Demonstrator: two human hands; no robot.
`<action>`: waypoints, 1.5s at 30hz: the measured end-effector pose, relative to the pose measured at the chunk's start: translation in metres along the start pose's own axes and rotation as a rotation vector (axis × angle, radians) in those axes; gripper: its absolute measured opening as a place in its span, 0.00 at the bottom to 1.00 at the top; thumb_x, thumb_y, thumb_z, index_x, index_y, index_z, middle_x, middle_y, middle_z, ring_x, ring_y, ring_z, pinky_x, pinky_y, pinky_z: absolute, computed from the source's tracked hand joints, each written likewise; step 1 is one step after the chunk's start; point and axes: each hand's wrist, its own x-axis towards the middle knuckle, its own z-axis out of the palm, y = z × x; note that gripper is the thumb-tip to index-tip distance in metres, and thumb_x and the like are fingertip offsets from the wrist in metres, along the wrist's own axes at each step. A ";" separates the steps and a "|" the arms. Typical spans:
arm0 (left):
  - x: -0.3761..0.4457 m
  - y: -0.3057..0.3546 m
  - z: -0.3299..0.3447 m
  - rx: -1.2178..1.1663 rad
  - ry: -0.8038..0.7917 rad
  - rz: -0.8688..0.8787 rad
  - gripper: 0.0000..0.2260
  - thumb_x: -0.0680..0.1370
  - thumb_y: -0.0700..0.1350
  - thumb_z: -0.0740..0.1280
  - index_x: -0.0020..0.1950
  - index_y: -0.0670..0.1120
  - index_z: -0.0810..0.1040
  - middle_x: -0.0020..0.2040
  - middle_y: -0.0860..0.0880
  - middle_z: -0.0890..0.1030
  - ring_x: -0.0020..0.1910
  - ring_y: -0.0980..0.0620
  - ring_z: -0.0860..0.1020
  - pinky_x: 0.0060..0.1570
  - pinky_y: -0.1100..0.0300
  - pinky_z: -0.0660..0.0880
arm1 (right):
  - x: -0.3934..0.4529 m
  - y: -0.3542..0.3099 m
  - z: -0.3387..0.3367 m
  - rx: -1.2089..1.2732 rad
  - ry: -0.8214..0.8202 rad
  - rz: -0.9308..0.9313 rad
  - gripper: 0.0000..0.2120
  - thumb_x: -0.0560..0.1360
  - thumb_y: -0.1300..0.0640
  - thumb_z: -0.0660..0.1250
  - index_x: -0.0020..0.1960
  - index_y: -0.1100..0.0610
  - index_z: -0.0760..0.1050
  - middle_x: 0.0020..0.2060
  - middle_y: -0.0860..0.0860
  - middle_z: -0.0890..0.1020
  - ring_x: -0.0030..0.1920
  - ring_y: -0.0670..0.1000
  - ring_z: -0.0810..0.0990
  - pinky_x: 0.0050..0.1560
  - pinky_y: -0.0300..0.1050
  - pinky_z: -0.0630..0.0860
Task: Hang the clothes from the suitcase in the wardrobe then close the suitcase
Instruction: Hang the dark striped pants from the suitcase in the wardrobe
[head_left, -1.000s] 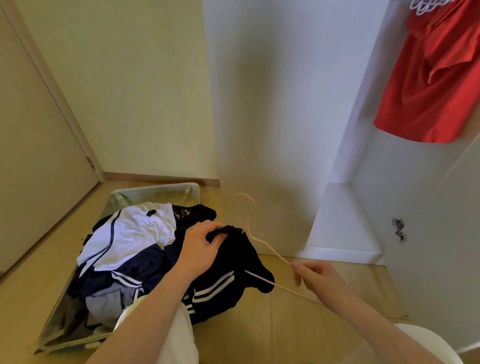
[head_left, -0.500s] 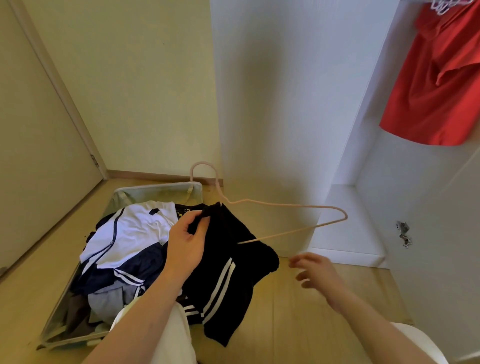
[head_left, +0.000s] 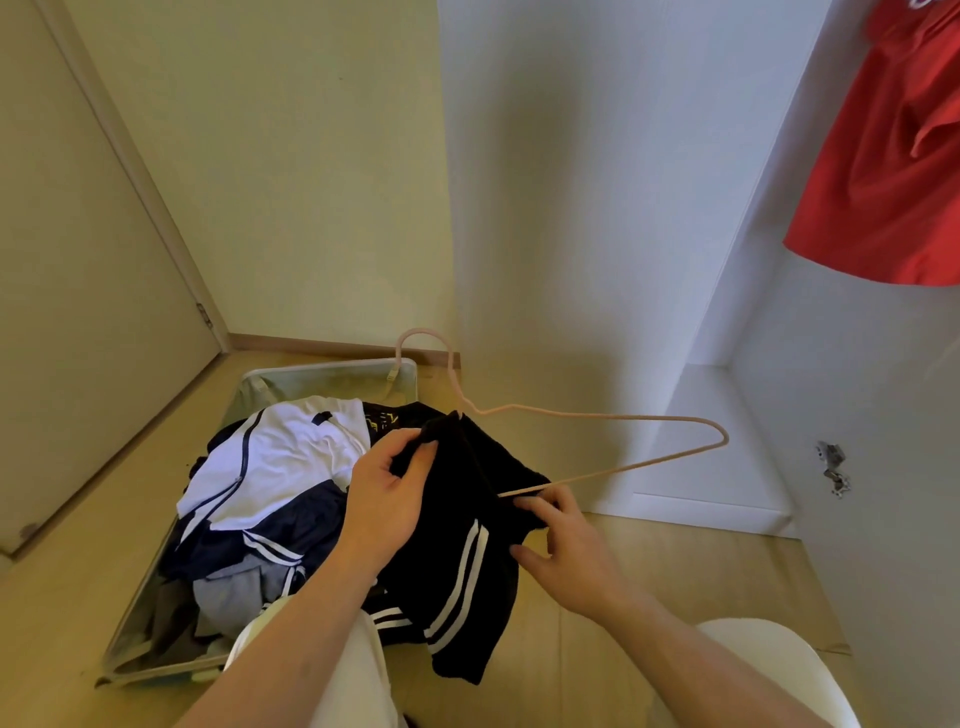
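Much of the hanger (head_left: 597, 415) is hidden: its left arm and part of its lower bar run inside the black shorts (head_left: 462, 545), so only the hook, the right shoulder and the bare end of the bar show. The red shirt (head_left: 883, 156) hanging in the wardrobe (head_left: 727, 312) is cut off by the top and right edges, and what it hangs from cannot be made out. The suitcase (head_left: 322, 371) lies open on the wooden floor (head_left: 649, 571) to the left of the wardrobe; its near end is partly covered by the person's knee and forearm, and the clothes heaped in it overlap so that only a white top (head_left: 275, 457), some dark navy cloth with white stripes and a grey piece can be told apart. A small metal fitting on the white panel at right is too blurred to identify. The left hand (head_left: 384, 499) has its fingers curled and pinches the upper edge of the shorts near the neck of the hanger, holding them up just above the suitcase's right side. The right hand (head_left: 566, 545) is half curled, its fingertips gripping the edge of the shorts where the lower bar comes out of the cloth, thumb spread below; whether it also touches the bar cannot be told.
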 end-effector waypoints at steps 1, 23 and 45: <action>0.000 -0.001 0.000 0.003 -0.007 0.002 0.07 0.82 0.43 0.67 0.49 0.52 0.84 0.45 0.51 0.85 0.49 0.51 0.83 0.52 0.52 0.80 | 0.001 0.001 0.002 -0.029 -0.042 -0.010 0.14 0.77 0.49 0.71 0.61 0.44 0.75 0.58 0.37 0.68 0.45 0.38 0.75 0.46 0.32 0.74; 0.014 -0.031 -0.013 0.556 -0.060 0.354 0.06 0.80 0.46 0.70 0.53 0.52 0.86 0.39 0.58 0.79 0.38 0.55 0.78 0.37 0.64 0.72 | -0.050 0.060 -0.086 0.327 0.100 0.495 0.28 0.68 0.50 0.80 0.65 0.47 0.75 0.54 0.40 0.83 0.54 0.43 0.81 0.50 0.37 0.76; -0.016 -0.030 -0.013 0.758 -0.296 0.558 0.16 0.82 0.63 0.54 0.44 0.55 0.72 0.36 0.57 0.74 0.34 0.58 0.75 0.33 0.64 0.70 | -0.069 0.042 -0.089 -0.074 0.111 0.497 0.35 0.70 0.51 0.69 0.74 0.41 0.61 0.48 0.41 0.81 0.43 0.45 0.81 0.39 0.41 0.77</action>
